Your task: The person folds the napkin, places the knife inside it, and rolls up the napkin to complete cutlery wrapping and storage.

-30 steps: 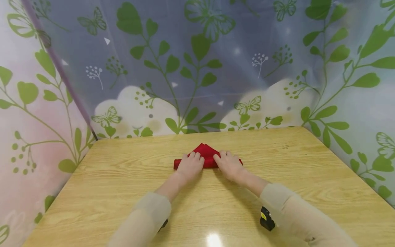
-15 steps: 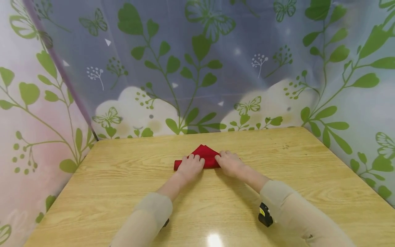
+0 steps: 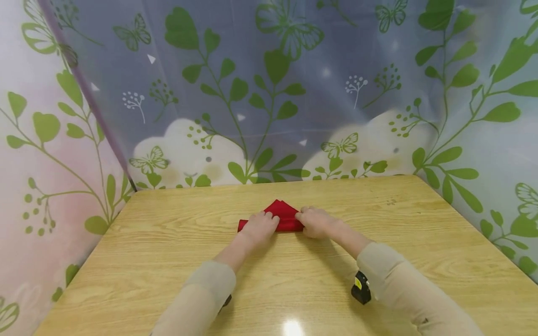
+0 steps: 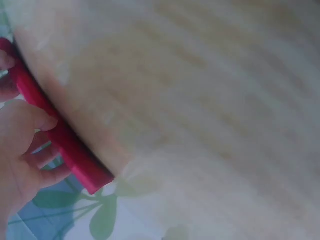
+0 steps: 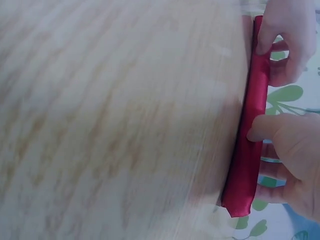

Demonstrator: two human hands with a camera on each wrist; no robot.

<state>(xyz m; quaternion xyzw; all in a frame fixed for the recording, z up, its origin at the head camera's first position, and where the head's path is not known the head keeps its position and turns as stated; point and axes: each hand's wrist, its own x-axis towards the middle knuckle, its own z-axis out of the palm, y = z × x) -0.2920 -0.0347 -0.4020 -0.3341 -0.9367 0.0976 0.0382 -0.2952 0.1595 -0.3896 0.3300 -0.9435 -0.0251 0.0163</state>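
Note:
A red cloth (image 3: pixel 290 225) lies on the wooden table, its near part rolled into a narrow tube. Beyond the roll, its flat part comes to a folded point at the far side. My left hand (image 3: pixel 258 227) grips the roll toward its left end, thumb on the near side and fingers over the far side. Toward the other end my right hand (image 3: pixel 316 223) holds it the same way and hides the right tip in the head view. In the right wrist view, the roll (image 5: pixel 247 150) runs under both thumbs and ends in a loose, slightly uneven edge.
The wooden table (image 3: pixel 168 270) reaches back to a curtain (image 3: pixel 235 70) printed with leaves and butterflies, which also hangs along both sides. A black device (image 3: pixel 360 288) sits under the right sleeve cuff (image 3: pixel 378 261).
My right hand has shifted slightly outward along the roll and turned, covering its right end. The left hand keeps its place on the cloth. The head view has shifted slightly.

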